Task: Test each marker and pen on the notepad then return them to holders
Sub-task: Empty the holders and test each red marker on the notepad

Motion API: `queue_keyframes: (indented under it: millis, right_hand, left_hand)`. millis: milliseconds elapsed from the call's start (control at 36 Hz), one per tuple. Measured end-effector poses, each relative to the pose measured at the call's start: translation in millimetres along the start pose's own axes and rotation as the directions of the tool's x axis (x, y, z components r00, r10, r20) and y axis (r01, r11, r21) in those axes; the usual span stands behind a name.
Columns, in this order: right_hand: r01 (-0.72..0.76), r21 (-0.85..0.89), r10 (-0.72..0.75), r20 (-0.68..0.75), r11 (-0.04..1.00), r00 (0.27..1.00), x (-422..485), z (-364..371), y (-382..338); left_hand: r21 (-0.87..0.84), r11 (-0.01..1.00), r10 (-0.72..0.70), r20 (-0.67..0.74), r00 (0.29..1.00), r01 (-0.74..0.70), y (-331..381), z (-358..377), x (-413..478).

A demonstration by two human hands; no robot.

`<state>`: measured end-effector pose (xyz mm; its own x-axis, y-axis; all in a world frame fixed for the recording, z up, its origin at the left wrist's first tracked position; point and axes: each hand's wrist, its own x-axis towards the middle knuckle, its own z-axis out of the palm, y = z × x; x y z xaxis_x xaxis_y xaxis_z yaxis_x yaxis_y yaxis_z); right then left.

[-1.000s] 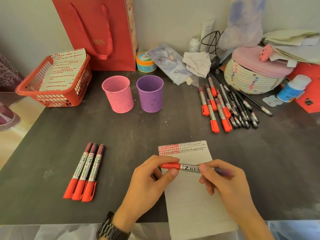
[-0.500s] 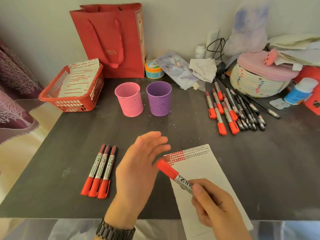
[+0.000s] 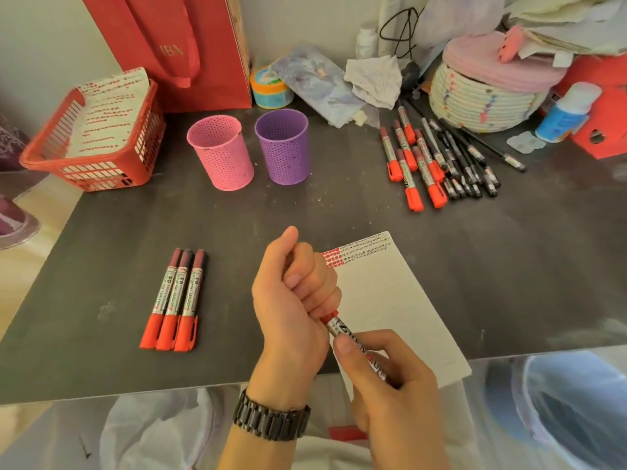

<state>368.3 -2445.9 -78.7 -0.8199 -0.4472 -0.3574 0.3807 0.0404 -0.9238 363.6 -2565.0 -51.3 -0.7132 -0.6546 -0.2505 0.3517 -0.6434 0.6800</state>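
Note:
My right hand (image 3: 390, 378) grips the silver barrel of a red marker (image 3: 342, 329) over the near part of the white notepad (image 3: 390, 300). My left hand (image 3: 298, 293) is fisted round the marker's red cap end, which is mostly hidden inside the fingers. Red and black test marks fill the notepad's top edge. Three red markers (image 3: 176, 300) lie side by side on the left of the table. A pink holder (image 3: 220, 154) and a purple holder (image 3: 283, 150) stand upright behind them. More red markers (image 3: 414, 164) and black pens (image 3: 468, 167) lie at the right.
A red basket (image 3: 88, 154) with marked paper sits at the far left, a red paper bag (image 3: 190, 45) behind it. A woven lidded basket (image 3: 485, 96), a glue bottle (image 3: 563, 113), tissues and clutter crowd the back right. The dark table's front edge (image 3: 135, 391) is near me.
My left hand, open beside the marker half a second ago, has closed round its red cap. The marker now points more steeply away from me, and the view has moved closer.

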Motion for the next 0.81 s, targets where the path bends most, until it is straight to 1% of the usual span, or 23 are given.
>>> queue_keyframes:
  millis: [167,306,417,528,611,694,722,750,778,806]
  right_hand:
    - [-0.071,0.028,0.069,0.065,0.997,0.995,0,2,-1]
    - [-0.197,0.068,0.185,0.155,0.978,0.97,2,8,-7]
    - [-0.202,0.058,0.188,0.19,0.978,0.964,-1,20,-11]
    - [-0.124,0.025,0.117,0.188,0.992,0.975,-7,38,-7]
    - [0.031,-0.16,0.013,0.265,0.987,0.964,1,44,-9]
    - [0.189,-0.332,-0.045,0.397,0.924,0.917,16,42,-19]
    - [0.242,-0.382,-0.05,0.449,0.892,0.892,21,41,-21]
    - [0.281,-0.429,-0.04,0.489,0.859,0.871,24,40,-24]
    - [0.323,-0.467,-0.042,0.518,0.823,0.854,28,40,-26]
    - [0.355,-0.5,-0.034,0.542,0.79,0.839,31,40,-30]
  left_hand:
    - [-0.023,0.999,0.028,-0.013,1.0,-0.028,8,-7,-7]
    - [-0.049,0.997,0.062,-0.013,0.998,-0.063,17,-13,-10]
    - [-0.067,0.993,0.093,-0.014,0.996,-0.094,30,-19,-13]
    - [-0.067,0.991,0.114,-0.037,0.993,-0.116,44,-29,-15]
    - [-0.066,0.99,0.121,-0.041,0.992,-0.124,56,-44,-14]
    - [-0.053,0.993,0.103,-0.018,0.994,-0.104,63,-65,-16]
    - [-0.003,0.994,0.108,-0.021,0.994,-0.108,64,-73,-18]
    - [0.09,0.989,0.124,-0.027,0.992,-0.121,64,-80,-22]
    - [0.227,0.965,0.143,-0.027,0.989,-0.133,64,-88,-26]
    - [0.386,0.913,0.15,-0.014,0.989,-0.133,64,-95,-31]
